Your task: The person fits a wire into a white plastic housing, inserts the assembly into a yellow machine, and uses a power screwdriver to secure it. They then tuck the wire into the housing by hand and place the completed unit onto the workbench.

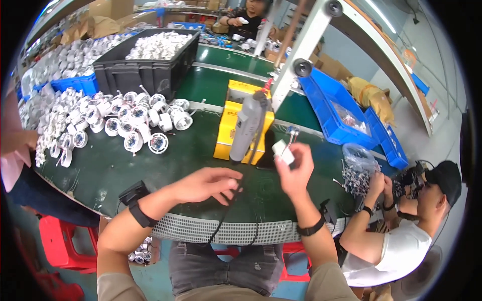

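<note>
White block (282, 152) tilted, long axis up-left, pinched in right hand (295, 173).

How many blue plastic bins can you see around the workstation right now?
4. One blue bin sits right of the white post, a second just beyond it, a third left of the black crate, a fourth far behind. Others may be hidden.

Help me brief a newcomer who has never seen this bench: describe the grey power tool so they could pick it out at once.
Start at the green work table and find the yellow box near its middle, just beyond the person's hands. The grey power screwdriver stands tilted in front of that box, a black cable running from its lower end toward the left hand. It is the only long grey cylinder there; the white round fittings lie piled to the left.
</note>
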A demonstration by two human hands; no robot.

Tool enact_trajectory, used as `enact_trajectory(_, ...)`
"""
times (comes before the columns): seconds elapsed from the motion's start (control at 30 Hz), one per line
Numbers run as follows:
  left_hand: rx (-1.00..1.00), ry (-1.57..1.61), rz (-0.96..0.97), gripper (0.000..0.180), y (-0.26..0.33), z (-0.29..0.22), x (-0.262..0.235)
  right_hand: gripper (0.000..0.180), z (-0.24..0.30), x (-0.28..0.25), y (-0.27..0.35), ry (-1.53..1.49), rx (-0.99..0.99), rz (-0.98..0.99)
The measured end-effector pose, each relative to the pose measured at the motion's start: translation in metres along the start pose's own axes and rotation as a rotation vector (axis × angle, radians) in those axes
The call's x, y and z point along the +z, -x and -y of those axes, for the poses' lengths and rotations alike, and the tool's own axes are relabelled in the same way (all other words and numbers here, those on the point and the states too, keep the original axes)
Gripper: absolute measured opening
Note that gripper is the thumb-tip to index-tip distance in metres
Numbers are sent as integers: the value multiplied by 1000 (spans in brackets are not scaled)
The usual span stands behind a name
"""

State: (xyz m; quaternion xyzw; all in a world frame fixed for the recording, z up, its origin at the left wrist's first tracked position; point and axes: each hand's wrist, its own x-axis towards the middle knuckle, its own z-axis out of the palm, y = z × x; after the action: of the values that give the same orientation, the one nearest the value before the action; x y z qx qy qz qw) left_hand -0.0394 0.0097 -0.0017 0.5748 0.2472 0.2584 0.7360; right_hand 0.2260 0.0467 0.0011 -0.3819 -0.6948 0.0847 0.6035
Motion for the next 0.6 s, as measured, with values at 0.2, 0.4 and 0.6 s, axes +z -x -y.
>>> enact_trajectory(0.2,82,522,87,47,-11,10,9,74,44,27,26,18,-359,332)
enact_trajectory(0.4,28,535,-147,39,-14,9,6,62,52,21,16,130,-196,586)
enact_trajectory(0.6,12,546,-120,39,-13,12,8,55,46,21,15,23,-185,599)
